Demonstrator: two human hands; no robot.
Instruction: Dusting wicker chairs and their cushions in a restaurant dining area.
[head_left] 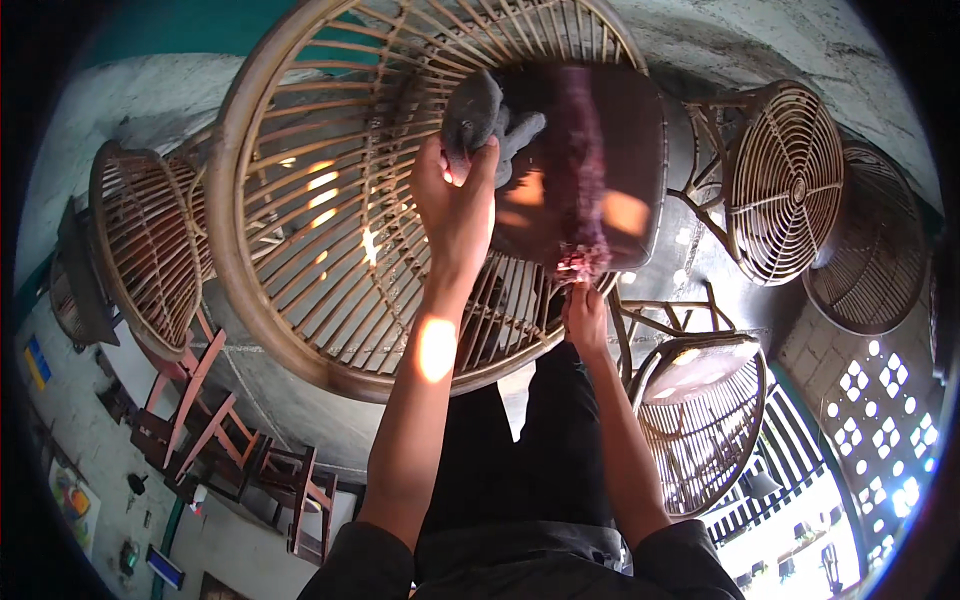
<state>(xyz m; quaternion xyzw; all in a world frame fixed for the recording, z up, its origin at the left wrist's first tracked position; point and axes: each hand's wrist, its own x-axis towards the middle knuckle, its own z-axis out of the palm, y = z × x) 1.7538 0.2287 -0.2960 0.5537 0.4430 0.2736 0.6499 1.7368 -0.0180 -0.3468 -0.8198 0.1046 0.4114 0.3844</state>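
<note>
Over rattan chair (232,220), arms (410,420) outstretched, left fingers (488,160) clamping cloth (474,108), right fingers (579,298) clamping duster (588,190)

Grey cloth (475,112), dark-brown cushion (638,130) (sunlit orange in patches), pink-purple duster (588,180); honey-brown, stripe-slatted rattan chair (228,200)

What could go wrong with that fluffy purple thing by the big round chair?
The blurry purple duster, gripped in the right hand, might snag on the open-work round rattan chair. The grey bundle could slip, because the left hand seems to hold it near its lower end. The duster might also bump that bundle, since they look close together in front of the dark cushion.
</note>
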